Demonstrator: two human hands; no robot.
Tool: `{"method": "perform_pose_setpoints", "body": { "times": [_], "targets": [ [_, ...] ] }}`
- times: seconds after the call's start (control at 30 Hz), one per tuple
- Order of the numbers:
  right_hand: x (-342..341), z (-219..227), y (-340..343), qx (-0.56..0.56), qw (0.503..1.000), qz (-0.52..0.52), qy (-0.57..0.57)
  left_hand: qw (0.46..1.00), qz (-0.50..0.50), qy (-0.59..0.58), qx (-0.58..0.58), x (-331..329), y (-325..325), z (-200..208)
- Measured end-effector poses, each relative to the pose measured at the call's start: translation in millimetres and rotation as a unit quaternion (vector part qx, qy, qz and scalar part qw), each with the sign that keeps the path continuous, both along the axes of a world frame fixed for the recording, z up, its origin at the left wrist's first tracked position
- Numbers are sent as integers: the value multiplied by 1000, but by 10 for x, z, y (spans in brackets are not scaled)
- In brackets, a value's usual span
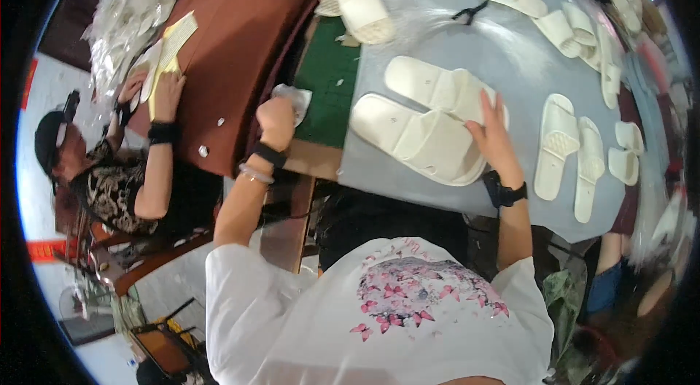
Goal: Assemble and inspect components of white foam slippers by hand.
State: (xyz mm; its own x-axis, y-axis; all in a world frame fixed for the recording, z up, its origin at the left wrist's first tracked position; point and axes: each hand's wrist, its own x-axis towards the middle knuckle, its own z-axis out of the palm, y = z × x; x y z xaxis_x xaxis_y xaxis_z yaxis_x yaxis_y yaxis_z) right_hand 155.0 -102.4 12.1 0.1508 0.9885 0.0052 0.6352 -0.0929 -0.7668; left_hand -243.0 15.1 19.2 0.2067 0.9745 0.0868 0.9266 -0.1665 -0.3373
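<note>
Covered tables, two: brown table (226,57), grey table (372,165). Left hand (275,124) closed on one crumpled whitish wad (300,99). Two white slippers (439,146) on grey table, mostly left of right hand (494,135), fingers parted, touching.

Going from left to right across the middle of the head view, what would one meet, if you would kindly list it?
Co-worker → person's left hand → pair of white slide sandals with the right hand on it → next pair of white slides → two more slides beyond.
</note>
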Motion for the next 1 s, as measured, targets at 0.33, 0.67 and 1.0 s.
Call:
{"method": "perform_pose_setpoints", "body": {
  "times": [0.33, 0.67, 1.0],
  "targets": [
    [64, -39, -47, 67, 997, 30, -31, 997, -44, 59, -10, -77, 166, -92],
    [242, -169, 94, 97, 979, 115, -141, 989, -64, 123, -51, -256, 325, -324],
    [911, 10, 1023, -8, 997, 20, -69, 993, -77, 94, -9, -197, 267, -180]
  ]
}}
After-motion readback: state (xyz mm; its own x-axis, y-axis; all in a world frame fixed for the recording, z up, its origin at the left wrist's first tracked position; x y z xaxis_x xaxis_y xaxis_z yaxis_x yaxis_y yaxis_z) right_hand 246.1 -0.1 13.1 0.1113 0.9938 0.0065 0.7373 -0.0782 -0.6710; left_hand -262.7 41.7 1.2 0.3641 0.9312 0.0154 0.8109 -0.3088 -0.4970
